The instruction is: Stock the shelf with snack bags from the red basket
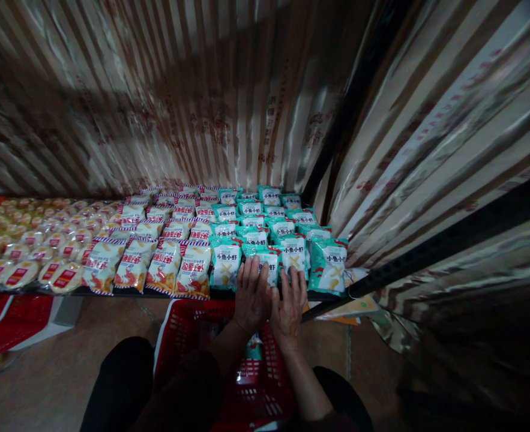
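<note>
Teal-and-white snack bags [226, 262] stand in rows at the right end of a dark shelf. My left hand [252, 300] rests its outstretched fingertips against the lower front of one teal bag [267, 264] in the front row. Beside it, my right hand [288, 309] lies with fingers extended on the lower part of the neighbouring teal bag [294, 255]. Neither hand grips anything. The hands are side by side, the thumbs close together. Left of the teal bags stand white-and-orange snack bags [192, 270] with striped edges.
Below the shelf edge, between my knees, is a red plastic basket [179, 336] with a few packets inside. Round wrapped pastries [21, 274] fill the shelf's left side. A dark metal post [337, 144] rises at the right, before striped curtains [228, 90].
</note>
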The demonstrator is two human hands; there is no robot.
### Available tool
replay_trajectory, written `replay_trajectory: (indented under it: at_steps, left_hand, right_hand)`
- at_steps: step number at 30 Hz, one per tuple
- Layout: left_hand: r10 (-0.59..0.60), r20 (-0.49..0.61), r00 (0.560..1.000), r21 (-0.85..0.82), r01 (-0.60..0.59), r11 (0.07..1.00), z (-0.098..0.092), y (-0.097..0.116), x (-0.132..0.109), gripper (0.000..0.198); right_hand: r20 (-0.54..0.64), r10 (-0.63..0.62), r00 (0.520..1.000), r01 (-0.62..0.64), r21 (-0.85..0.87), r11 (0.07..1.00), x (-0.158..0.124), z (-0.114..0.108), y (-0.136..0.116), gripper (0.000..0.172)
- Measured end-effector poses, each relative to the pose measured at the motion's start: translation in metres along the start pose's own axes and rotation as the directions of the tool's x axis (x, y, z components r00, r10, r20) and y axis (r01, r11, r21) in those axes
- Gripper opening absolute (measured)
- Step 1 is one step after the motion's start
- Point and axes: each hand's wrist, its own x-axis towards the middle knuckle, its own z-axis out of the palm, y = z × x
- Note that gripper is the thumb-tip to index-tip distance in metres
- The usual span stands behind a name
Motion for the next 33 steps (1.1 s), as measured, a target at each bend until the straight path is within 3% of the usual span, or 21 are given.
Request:
replay_trajectory:
  at_steps: [14, 24, 33]
  left_hand:
    - [-0.010, 0.001, 1.000, -0.065, 0.010, 0.998, -0.007, -0.001, -0.007, 0.045]
    - [0.005, 0.063, 0.998, -0.171, 0.005, 0.985, -0.013, -0.004, -0.027, 0.054]
    - [0.013, 0.049, 0.999, -0.205, -0.003, 0.979, -0.013, -0.011, -0.023, 0.054]
  right_hand:
    - [0.013, -0.026, 1.000, 0.026, 0.005, 1.000, 0.000, 0.002, -0.002, 0.046]
    - [-0.014, -0.155, 0.988, 0.155, 0.063, 0.986, 0.011, 0.001, -0.005, 0.046]
    - [0.002, -0.275, 0.961, 0.274, 0.081, 0.958, 0.035, 0.003, -0.011, 0.052]
